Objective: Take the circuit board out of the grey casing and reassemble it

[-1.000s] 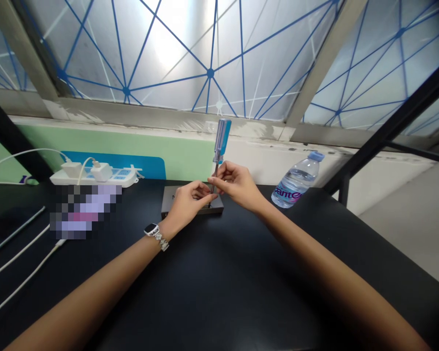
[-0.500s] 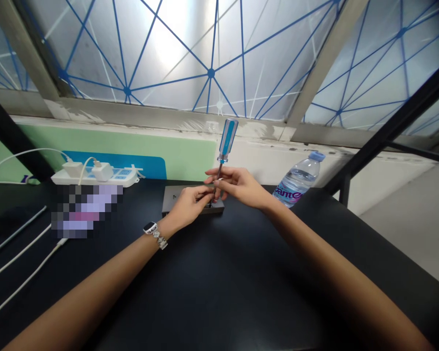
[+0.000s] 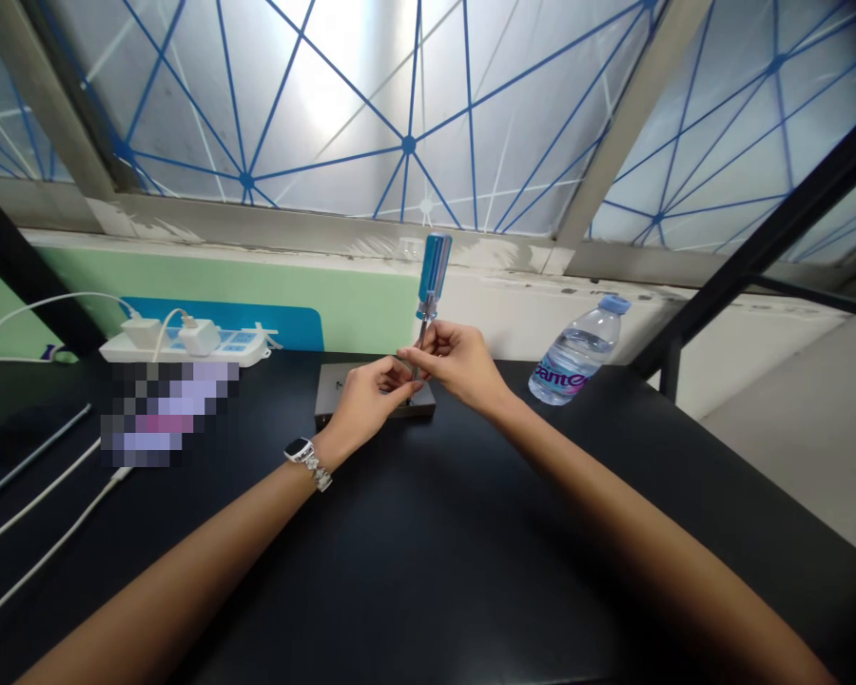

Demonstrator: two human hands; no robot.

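A screwdriver (image 3: 435,270) with a blue and clear handle stands nearly upright, its tip down at a flat dark grey box (image 3: 329,388) on the black table (image 3: 428,533). My right hand (image 3: 459,363) pinches the metal shaft below the handle. Lower down, my left hand (image 3: 369,398), with a watch on the wrist, has thumb and fingers closed around the foot of the shaft, over the box's right part. The fingers hide the tip and whatever it touches.
A water bottle (image 3: 573,354) stands right of my right hand. At the back left lies a white power strip (image 3: 246,350) with plugs and cables. A blurred-out object (image 3: 178,414) and white cables lie on the left.
The screwdriver's handle has shifted slightly left and turned, showing more blue. My right hand's fingers, spread before, have curled in around the shaft.
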